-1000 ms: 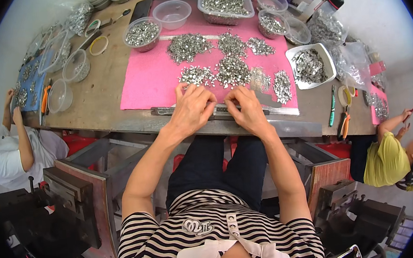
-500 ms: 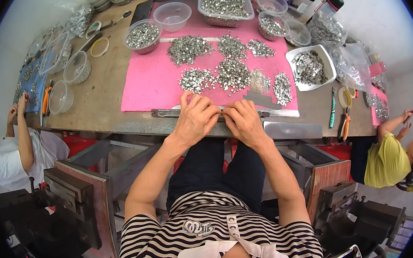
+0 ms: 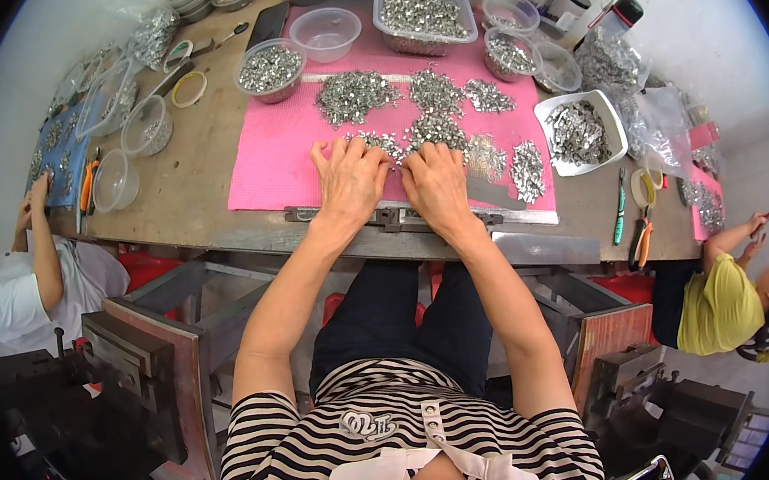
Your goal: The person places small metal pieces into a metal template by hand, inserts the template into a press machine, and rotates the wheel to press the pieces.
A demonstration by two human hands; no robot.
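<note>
Small metal parts lie in loose heaps on a pink mat; the nearest heaps sit at the fingertips of both hands. Left hand rests palm down, fingers spread and open, tips touching a thin scatter of parts. Right hand lies flat just beside it, fingers extended; whether anything is pinched beneath cannot be told. Individual parts are too small to make out. The mat covers a brown worktable with a metal front edge. Clear plastic bowls and a white tray of parts ring the mat. Bare mat remains left of the hands. Seated persons occupy both table ends, partly cut off.
</note>
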